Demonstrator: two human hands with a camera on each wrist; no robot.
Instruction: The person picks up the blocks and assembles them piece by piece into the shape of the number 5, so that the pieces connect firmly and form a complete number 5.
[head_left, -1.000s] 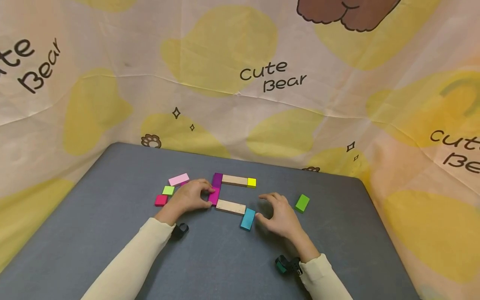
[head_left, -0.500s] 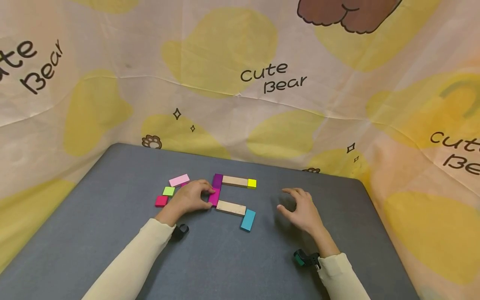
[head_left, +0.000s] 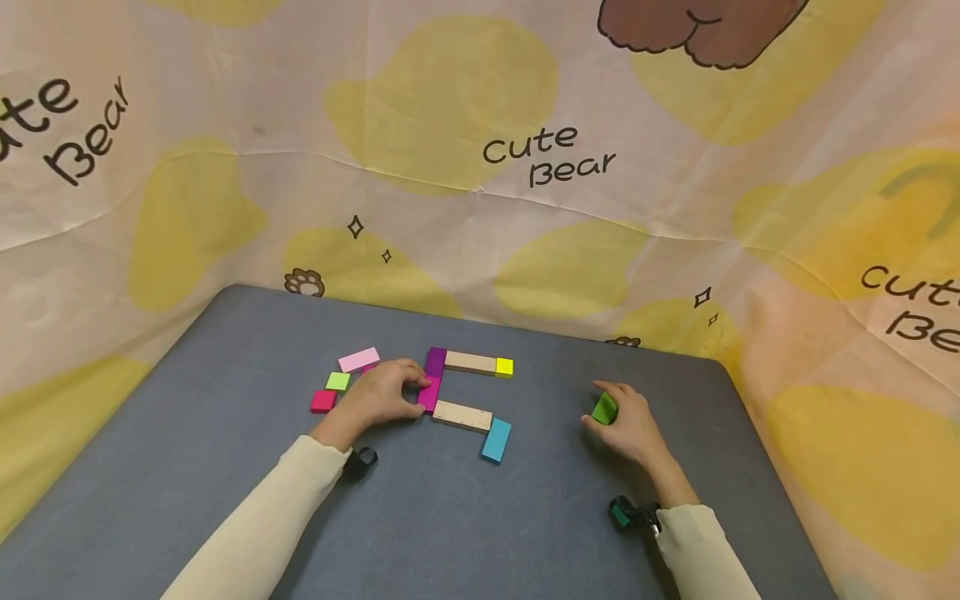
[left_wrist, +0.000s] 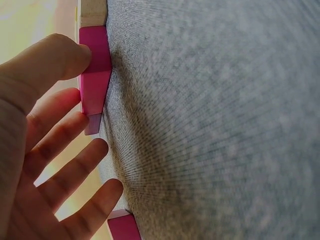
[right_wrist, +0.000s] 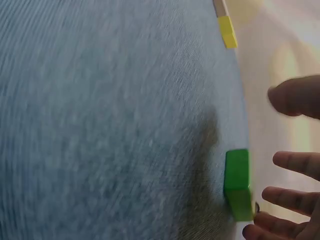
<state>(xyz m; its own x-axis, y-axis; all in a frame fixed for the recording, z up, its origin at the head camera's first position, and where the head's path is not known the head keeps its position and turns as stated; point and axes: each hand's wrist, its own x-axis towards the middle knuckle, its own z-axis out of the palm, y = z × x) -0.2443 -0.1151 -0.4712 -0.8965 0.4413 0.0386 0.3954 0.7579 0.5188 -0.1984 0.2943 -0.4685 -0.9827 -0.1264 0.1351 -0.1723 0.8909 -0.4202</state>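
My left hand rests at a magenta block, its thumb and index fingertips touching or very near it. In the left wrist view, the thumb overlaps the magenta block and the other fingers are spread. A purple block adjoins its far end. My right hand is spread around a green block, thumb on the near side and fingers beyond. In the right wrist view, a gap shows between thumb and green block; I cannot tell whether the lower fingers touch it.
Two plain wooden blocks extend right from the purple and magenta ones. A yellow block and a blue block are at their right ends. Pink, lime and red blocks lie left on the grey table.
My right hand has moved right, from beside the blue block to the green block, which it now partly hides. The left hand stays at the magenta block.
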